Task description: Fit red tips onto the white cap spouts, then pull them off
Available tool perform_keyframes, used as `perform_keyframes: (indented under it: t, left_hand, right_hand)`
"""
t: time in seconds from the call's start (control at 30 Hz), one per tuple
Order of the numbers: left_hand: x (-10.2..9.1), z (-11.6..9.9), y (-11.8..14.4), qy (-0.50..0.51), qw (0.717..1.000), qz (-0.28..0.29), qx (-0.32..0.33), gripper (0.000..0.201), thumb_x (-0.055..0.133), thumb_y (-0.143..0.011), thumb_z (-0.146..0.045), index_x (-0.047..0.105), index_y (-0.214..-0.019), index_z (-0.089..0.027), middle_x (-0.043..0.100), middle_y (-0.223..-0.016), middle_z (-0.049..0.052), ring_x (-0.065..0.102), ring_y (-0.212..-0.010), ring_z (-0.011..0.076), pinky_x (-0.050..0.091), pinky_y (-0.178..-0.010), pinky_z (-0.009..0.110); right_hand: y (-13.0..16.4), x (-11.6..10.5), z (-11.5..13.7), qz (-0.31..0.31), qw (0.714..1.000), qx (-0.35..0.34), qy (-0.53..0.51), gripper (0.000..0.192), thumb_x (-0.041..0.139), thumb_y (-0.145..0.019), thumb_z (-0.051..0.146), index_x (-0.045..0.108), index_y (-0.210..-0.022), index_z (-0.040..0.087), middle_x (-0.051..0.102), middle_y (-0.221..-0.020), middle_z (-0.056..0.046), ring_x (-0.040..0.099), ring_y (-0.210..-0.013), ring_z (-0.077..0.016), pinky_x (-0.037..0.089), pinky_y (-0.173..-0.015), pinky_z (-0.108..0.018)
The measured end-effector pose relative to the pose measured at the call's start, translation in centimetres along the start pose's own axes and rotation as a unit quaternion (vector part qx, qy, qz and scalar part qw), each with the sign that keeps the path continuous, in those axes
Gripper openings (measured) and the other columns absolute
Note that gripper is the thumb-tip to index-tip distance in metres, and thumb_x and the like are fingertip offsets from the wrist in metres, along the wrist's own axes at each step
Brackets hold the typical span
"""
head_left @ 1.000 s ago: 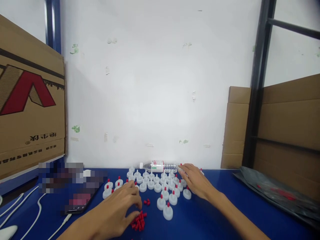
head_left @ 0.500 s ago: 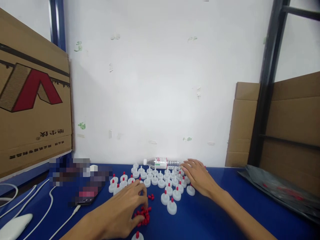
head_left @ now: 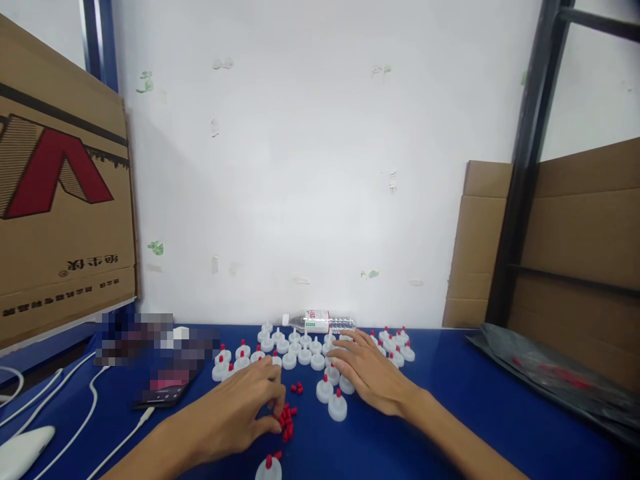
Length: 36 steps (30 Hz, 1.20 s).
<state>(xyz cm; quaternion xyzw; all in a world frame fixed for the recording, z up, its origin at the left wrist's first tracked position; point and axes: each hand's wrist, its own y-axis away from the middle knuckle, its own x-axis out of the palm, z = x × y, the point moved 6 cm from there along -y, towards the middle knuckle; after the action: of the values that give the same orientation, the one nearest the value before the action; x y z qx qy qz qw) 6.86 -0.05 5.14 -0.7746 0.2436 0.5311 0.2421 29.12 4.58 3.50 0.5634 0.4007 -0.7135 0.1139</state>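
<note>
My left hand (head_left: 245,407) is bent over a small pile of red tip caps (head_left: 289,415), its thumb and fingertips drawn together on a cap at the pile's left edge. My right hand (head_left: 373,373) reaches over the group of white nozzle lids (head_left: 305,357), fingers stretched out and partly hiding several of them. Whether its fingertips touch a lid, I cannot tell. Some lids wear red tips, such as a capped lid (head_left: 337,407) in front of the right hand. Another capped lid (head_left: 269,469) stands at the near edge, below the pile.
A clear plastic bottle (head_left: 317,321) lies against the wall behind the lids. To the left are a phone (head_left: 160,393), white cables (head_left: 93,400) and a large cardboard box (head_left: 65,240). A grey plastic bag (head_left: 550,380) lies at the right.
My right hand has moved left from the group's right end to its middle, uncovering red-tipped lids at right. My left hand stays at the pile, with thumb and fingertips closer together. The view shifted slightly.
</note>
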Motion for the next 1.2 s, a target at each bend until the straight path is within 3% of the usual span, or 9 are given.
perform_keyframes:
  t: [0.2, 0.43, 0.67, 0.73, 0.83, 1.0, 1.13, 1.2]
  left_hand:
    - [-0.2, -1.0, 0.2, 0.077, 0.996, 0.034, -0.008, 0.012, 0.08, -0.085, -0.013, 0.075, -0.089, -0.024, 0.066, -0.1, -0.001, 0.059, -0.101, 0.0196, 0.043, -0.085, 0.026]
    - [0.4, -1.1, -0.1, 0.114, 0.991, 0.068, -0.002, 0.01, 0.087, -0.082, -0.022, 0.081, -0.087, -0.029, 0.069, -0.096, -0.002, 0.061, -0.104, 0.0193, 0.044, -0.082, 0.024]
    - [1.0, -0.9, 0.2, 0.096, 0.993, 0.071, -0.006, 0.012, 0.085, -0.082, -0.017, 0.078, -0.082, -0.027, 0.067, -0.101, -0.003, 0.062, -0.103, 0.0176, 0.045, -0.084, 0.022]
    - [0.8, -1.1, 0.2, 0.094, 0.994, 0.047, 0.01, 0.008, 0.078, -0.089, -0.018, 0.075, -0.088, -0.025, 0.068, -0.102, -0.002, 0.063, -0.101, 0.0172, 0.045, -0.085, 0.023]
    - [0.0, -1.0, -0.2, 0.083, 0.995, -0.036, 0.035, 0.009, 0.062, -0.099, -0.022, 0.071, -0.098, -0.024, 0.07, -0.099, -0.001, 0.065, -0.095, 0.0182, 0.046, -0.086, 0.027]
    - [-1.3, -0.9, -0.8, 0.098, 0.976, -0.179, 0.081, 0.027, 0.049, -0.103, -0.023, 0.073, -0.114, -0.026, 0.074, -0.108, 0.004, 0.067, -0.1, 0.0215, 0.049, -0.089, 0.032]
    - [-1.7, -0.6, -0.6, 0.149, 0.956, -0.251, 0.034, 0.027, 0.051, -0.102, -0.028, 0.078, -0.106, -0.024, 0.079, -0.103, 0.004, 0.072, -0.097, 0.022, 0.052, -0.087, 0.031]
    - [-1.7, -0.7, -0.5, 0.174, 0.951, -0.257, 0.008, 0.026, 0.054, -0.101, -0.032, 0.079, -0.104, -0.025, 0.08, -0.102, 0.003, 0.073, -0.096, 0.0222, 0.053, -0.087, 0.03]
  right_hand:
    - [0.2, 0.1, -0.2, 0.011, 1.0, -0.015, -0.019, 0.042, 0.031, -0.111, 0.034, 0.063, -0.137, 0.026, 0.068, -0.137, -0.002, 0.048, -0.142, -0.0267, 0.026, -0.122, -0.055]
    - [0.3, -3.0, 0.3, -0.126, 0.99, -0.059, -0.008, 0.031, 0.04, -0.109, 0.028, 0.068, -0.122, 0.023, 0.075, -0.119, -0.006, 0.066, -0.114, -0.023, 0.038, -0.11, -0.051]
    - [0.6, -3.3, 1.6, -0.186, 0.977, -0.102, 0.018, 0.018, 0.061, -0.1, 0.033, 0.064, -0.112, 0.02, 0.073, -0.101, -0.008, 0.069, -0.095, -0.0241, 0.042, -0.107, -0.056]
    - [0.6, -3.3, 2.5, -0.199, 0.972, -0.122, 0.036, 0.019, 0.06, -0.1, 0.031, 0.063, -0.115, 0.02, 0.072, -0.103, -0.009, 0.069, -0.096, -0.0246, 0.05, -0.099, -0.051]
    - [0.5, -3.2, 3.8, -0.183, 0.974, -0.124, 0.041, 0.02, 0.051, -0.104, 0.024, 0.061, -0.121, 0.021, 0.069, -0.109, -0.011, 0.068, -0.098, -0.0241, 0.058, -0.085, -0.041]
    - [0.5, -2.7, 6.3, -0.114, 0.985, -0.128, -0.005, 0.04, 0.044, -0.104, 0.016, 0.048, -0.142, 0.026, 0.064, -0.122, -0.012, 0.068, -0.106, -0.0224, 0.061, -0.086, -0.037]
    - [0.6, -2.5, 7.7, -0.109, 0.982, -0.149, -0.026, 0.045, 0.045, -0.103, 0.015, 0.041, -0.147, 0.025, 0.065, -0.126, -0.011, 0.067, -0.111, -0.0232, 0.06, -0.092, -0.039]
    - [0.7, -2.4, 7.9, -0.115, 0.981, -0.155, -0.032, 0.044, 0.047, -0.104, 0.016, 0.041, -0.147, 0.024, 0.066, -0.127, -0.011, 0.067, -0.114, -0.0237, 0.059, -0.095, -0.04]
